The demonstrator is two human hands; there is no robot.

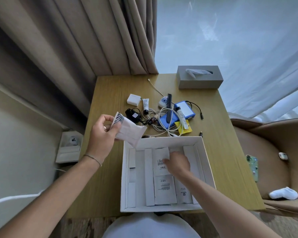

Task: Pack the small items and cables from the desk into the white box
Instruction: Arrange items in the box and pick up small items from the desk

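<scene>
The open white box (207,158) lies at the desk's near edge, holding white card inserts and printed paper packets. Down inside it, my right hand (177,163) has its fingers on a white printed packet (161,160). My left hand (102,132) is raised over the box's far left corner and grips a white soft pouch (131,133) with a striped end. Behind the box lies a heap: a white cable (163,127), a black adapter (133,115), a white charger (133,99), two small tubes (145,105), blue packs (184,109), a black comb (169,107) and a yellow sachet (182,127).
A grey tissue box (199,77) stands at the desk's far right corner. Curtains hang behind the desk. A tan armchair (273,152) on the right carries a phone (252,167) and a white sock (283,193). A wall socket (72,140) is low on the left.
</scene>
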